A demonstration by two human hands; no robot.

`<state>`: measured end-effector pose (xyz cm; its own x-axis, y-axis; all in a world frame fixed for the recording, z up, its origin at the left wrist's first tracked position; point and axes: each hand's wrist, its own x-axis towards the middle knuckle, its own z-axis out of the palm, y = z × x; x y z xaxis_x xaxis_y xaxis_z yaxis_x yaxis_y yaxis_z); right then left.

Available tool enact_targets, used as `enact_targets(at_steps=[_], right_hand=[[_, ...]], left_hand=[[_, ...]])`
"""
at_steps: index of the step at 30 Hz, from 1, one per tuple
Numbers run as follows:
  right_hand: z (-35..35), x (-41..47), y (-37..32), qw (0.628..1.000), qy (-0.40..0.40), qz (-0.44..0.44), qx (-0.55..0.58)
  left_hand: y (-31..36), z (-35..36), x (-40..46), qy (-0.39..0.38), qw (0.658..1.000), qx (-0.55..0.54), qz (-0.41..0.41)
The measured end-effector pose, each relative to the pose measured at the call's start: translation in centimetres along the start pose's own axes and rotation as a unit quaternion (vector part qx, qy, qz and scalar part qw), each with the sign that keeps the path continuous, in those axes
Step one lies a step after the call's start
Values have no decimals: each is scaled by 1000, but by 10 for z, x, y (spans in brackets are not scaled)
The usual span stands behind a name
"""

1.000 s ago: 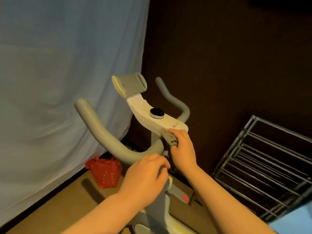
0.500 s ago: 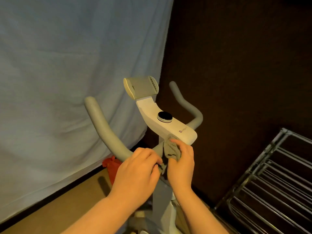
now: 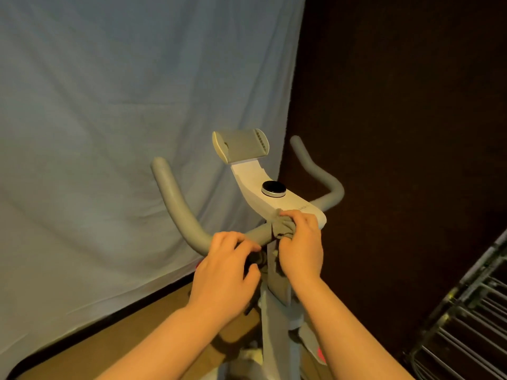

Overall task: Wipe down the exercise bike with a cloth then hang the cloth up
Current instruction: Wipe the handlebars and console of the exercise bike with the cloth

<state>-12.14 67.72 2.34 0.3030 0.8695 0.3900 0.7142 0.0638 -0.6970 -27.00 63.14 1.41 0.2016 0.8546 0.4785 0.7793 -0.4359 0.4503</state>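
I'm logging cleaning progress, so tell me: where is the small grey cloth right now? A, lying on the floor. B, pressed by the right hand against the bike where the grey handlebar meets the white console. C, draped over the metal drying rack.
B: the right hand grips the small grey cloth against the junction of the grey handlebar and the white console.

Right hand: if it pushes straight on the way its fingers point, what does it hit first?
Likely the white console edge; the right hand already presses the cloth against it. Depth is unclear.
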Motion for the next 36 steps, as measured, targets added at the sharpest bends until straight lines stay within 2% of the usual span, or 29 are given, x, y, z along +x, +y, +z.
enact_targets(at_steps=[1,4,5,7,9,11,14,18,22,24,27,29,31,33,36], right_hand=[[2,-1,-4,1000,5,-6,-21],[14,-19,-5,987,-17,-133,-85],[10,-16,-2,985,-33,-146,-80],[0,5,6,991,-65,-105,-58],[-5,12,2,996,-47,-59,-47],[-1,2,-8,995,-33,-77,-54],[0,2,-5,989,-69,-118,-55],[-7,24,-2,997,-29,-47,-58],[2,-3,-10,982,-98,-149,-54],[-5,23,-4,982,-120,-134,-62],[-6,34,-3,990,-73,-74,-94],[1,15,-10,984,-92,-125,-90],[1,11,-17,969,-145,-177,-93],[-4,34,-20,967,-172,-143,-120],[-1,36,-24,982,-116,-72,-128]], left_hand=[[4,1,3,-1,1000,9,-4],[15,2,10,8,1000,-17,-10],[18,3,10,8,1000,-26,-9],[21,5,8,5,1000,-21,-3],[23,9,4,-9,999,-41,-11],[24,12,1,-24,997,-65,-26],[22,9,-1,-33,998,-46,-28],[14,-4,3,-23,999,-27,-18],[8,-10,7,-51,998,-39,-14],[7,-10,8,-52,998,-33,-4],[6,-8,8,-46,999,-21,9],[4,-8,8,-49,998,-26,10],[3,-10,7,-59,998,-25,24],[0,-11,6,-71,996,-33,40],[-6,-13,2,-100,992,-55,57]])
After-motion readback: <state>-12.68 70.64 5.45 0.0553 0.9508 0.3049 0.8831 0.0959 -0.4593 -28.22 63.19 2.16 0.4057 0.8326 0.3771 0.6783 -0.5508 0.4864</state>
